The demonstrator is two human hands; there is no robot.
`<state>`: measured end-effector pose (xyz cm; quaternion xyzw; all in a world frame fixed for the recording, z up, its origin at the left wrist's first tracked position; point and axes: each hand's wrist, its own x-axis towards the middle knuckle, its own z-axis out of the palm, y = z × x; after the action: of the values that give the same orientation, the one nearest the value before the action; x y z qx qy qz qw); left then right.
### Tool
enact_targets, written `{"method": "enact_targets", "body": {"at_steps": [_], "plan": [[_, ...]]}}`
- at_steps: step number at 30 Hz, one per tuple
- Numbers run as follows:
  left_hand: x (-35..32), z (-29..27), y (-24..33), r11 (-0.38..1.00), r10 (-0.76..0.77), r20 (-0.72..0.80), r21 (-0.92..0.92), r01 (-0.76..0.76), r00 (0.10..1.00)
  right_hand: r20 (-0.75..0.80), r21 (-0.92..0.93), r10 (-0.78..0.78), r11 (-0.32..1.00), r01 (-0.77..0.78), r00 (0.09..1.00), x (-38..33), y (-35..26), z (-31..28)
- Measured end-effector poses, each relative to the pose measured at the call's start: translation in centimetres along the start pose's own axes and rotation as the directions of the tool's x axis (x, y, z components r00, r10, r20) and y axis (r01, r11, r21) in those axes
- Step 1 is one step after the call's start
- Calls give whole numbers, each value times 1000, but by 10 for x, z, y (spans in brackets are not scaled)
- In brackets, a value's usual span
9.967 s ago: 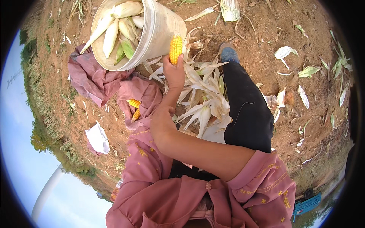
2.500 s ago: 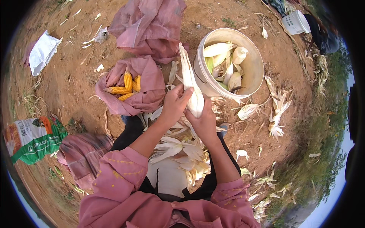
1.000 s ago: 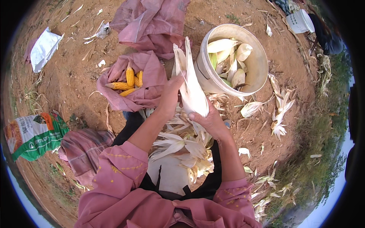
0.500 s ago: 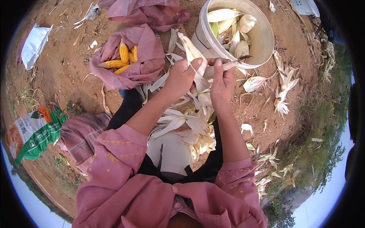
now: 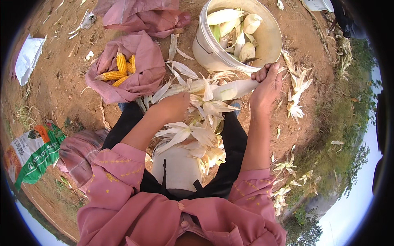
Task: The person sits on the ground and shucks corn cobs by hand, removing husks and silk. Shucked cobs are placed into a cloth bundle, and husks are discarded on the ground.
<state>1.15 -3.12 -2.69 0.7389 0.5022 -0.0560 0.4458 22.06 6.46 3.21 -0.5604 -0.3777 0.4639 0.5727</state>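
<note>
My right hand (image 5: 267, 84) is closed around the right end of an ear of corn (image 5: 235, 89) in a smooth, pale husk, just below the bucket's rim. The ear's other end points left, among loose dry husks (image 5: 211, 107). My left hand (image 5: 172, 107) is curled at the left side of these husks, its fingertips turned away; what it grips is hidden. A pile of peeled husks (image 5: 182, 133) lies between my legs. Several bare yellow corn cobs (image 5: 111, 76) rest in a pink cloth sack (image 5: 143, 84) beyond my left hand.
A white bucket (image 5: 200, 49) with several unpeeled ears (image 5: 225, 16) stands ahead. Another pink cloth (image 5: 141, 16) lies at the far left. A green and white bag (image 5: 39, 153) sits at the left, and husks (image 5: 297, 92) litter the soil at the right.
My hands have moved apart: the left went left and down, the right went right with the ear. The upright husk flap between them has gone from there. The whole view has shifted slightly.
</note>
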Motion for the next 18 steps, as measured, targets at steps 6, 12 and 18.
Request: {"method": "enact_targets", "body": {"at_steps": [6,12,18], "plan": [[12,-24,37,718,88,-213,-664,-210,973,317,300,309,864,-404,897,-12,-3,9],[20,-22,47,507,-37,-241,-841,-189,970,315,118,198,962,-246,928,-21,0,25],[16,-38,44,332,-160,-293,-915,-228,943,404,-228,173,970,-85,898,-33,21,26]]}}
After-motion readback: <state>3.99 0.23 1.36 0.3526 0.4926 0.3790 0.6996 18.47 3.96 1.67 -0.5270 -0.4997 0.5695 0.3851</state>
